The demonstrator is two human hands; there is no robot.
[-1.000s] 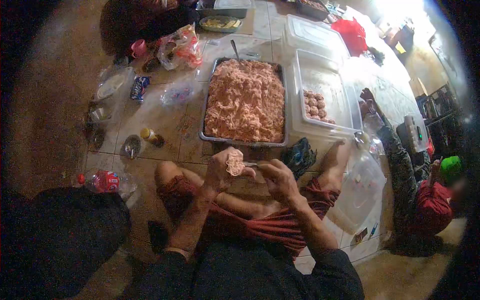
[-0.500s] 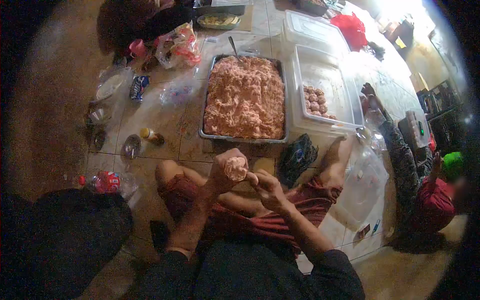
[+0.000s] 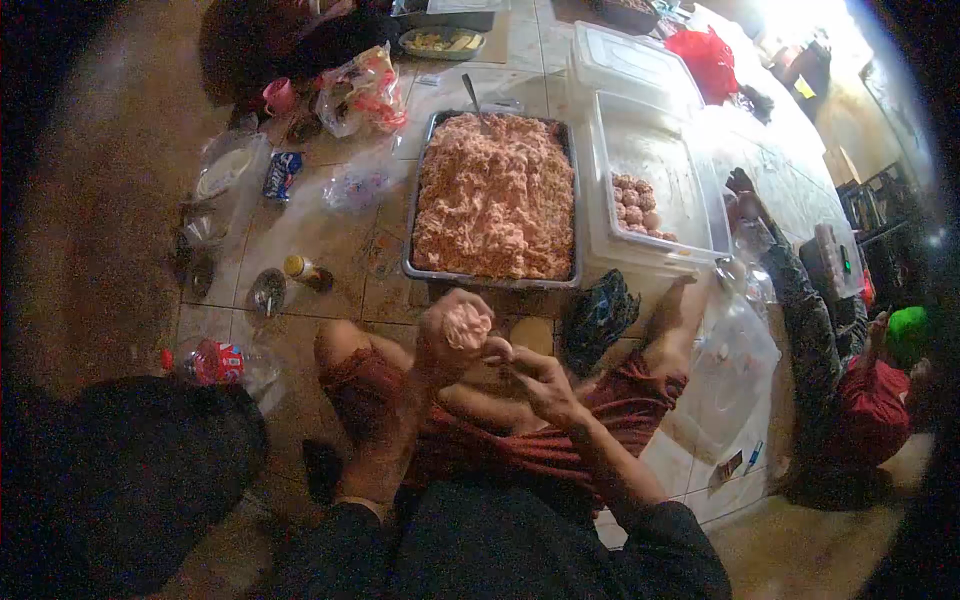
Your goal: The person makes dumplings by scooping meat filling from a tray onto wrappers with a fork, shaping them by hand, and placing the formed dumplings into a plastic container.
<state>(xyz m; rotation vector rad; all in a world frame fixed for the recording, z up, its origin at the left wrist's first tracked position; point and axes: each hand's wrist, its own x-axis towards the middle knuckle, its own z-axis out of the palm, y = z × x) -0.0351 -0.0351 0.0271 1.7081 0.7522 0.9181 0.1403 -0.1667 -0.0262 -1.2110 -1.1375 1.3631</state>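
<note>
My left hand (image 3: 435, 338) is wrapped round a lump of pink minced meat (image 3: 467, 327), which bulges out at the top of the fist. Close beside it, my right hand (image 3: 540, 383) has its fingers curled in, thumb and fingertips almost at the lump. Whatever those right fingers may hold is too small to make out. Beyond both hands lies a large metal tray (image 3: 492, 283) heaped with the same minced meat, and a spoon (image 3: 471, 93) stands in its far edge. Meatballs (image 3: 634, 204) sit grouped in the left part of a clear plastic box (image 3: 665, 243).
A clear lid or box (image 3: 640, 60) lies behind the meatball box. A black plastic bag (image 3: 602, 310) rests near my right knee. Left are a small jar (image 3: 300, 268), a bottle with a red label (image 3: 220, 362) and plastic bags (image 3: 362, 92). A person in red (image 3: 870, 405) sits at right.
The meat has changed shape at the top of my left fist, bulging into looser folds. My hands stay close together, with the right fingers shifted slightly. The whole view has moved a little.
</note>
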